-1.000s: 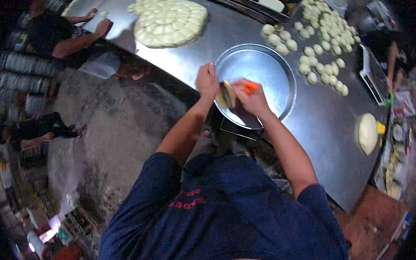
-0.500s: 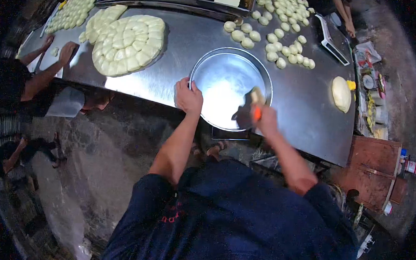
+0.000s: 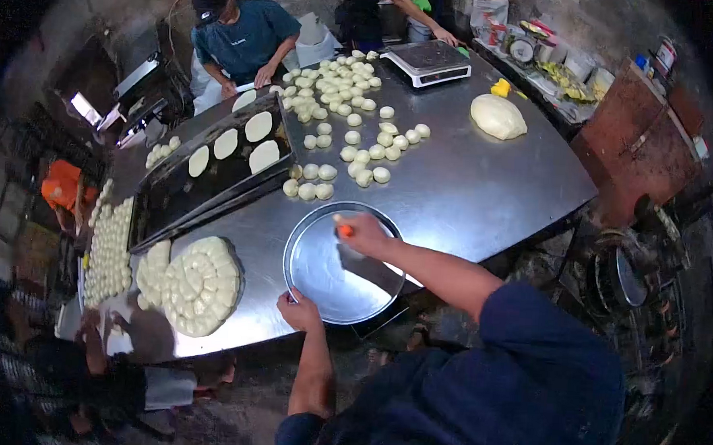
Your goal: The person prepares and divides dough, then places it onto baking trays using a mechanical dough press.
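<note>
A large round metal pan [image 3: 304,291] rests at the front edge of the steel table [image 3: 487,189]. My left hand [image 3: 299,310] is closed on its near-left rim, thumb and fingers pinching the edge. Over the far part of the pan, my right hand [image 3: 364,235] is closed around a short tool with an orange part [image 3: 345,231] and a pale end; I cannot tell its kind. The hand's shadow falls across the pan's bottom. Left of the pan lies a thick round of dough scored into pieces [image 3: 200,287]. Several dough balls [image 3: 308,190] sit just beyond the rim.
A dark baking tray [image 3: 172,201] holds flat dough rounds. A scale [image 3: 429,63], a big dough lump [image 3: 497,117] and many dough balls are on the table. One person [image 3: 249,36] handles dough across the table; others stand at the far right and near left.
The view has turned and lifted, showing more of the table's far side and a person there. My right hand has moved from the pan's near-right side to its far part; my left stays on the rim.
</note>
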A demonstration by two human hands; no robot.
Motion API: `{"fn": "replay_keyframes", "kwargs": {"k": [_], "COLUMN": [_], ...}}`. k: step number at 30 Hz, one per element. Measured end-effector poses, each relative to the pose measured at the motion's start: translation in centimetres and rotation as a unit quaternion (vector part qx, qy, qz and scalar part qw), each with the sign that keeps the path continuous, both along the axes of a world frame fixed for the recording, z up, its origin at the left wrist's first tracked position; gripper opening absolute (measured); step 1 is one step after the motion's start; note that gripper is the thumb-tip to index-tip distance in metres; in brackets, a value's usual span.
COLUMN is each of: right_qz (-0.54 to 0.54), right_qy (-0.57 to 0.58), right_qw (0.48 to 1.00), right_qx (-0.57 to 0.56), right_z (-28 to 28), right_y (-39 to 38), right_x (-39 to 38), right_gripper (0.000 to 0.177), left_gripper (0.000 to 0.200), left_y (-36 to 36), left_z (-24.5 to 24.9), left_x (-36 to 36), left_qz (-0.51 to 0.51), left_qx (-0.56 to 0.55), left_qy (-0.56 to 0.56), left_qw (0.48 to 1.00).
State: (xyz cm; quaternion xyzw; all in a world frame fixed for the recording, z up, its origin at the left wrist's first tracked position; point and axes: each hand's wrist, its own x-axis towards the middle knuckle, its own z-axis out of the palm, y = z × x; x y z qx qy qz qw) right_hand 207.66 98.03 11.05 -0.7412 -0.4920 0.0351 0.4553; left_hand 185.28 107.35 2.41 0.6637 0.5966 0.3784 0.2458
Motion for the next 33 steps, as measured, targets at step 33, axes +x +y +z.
{"fn": "replay_keyframes", "kwargs": {"k": [33], "right_qz": [-0.345], "right_qy": [0.506], "right_qw": [0.652], "right_qx": [0.448], "right_z": [-12.7], "right_y": [-30.8], "right_x": [55.9], "right_gripper": [0.015], "left_gripper": [0.033], "left_y": [-34.2], "left_z": [-4.0], "left_x": [-8.7], "left_qz": [0.219], "left_qx": [-0.278], "left_qy": [0.262], "left_qw": [0.898]}}
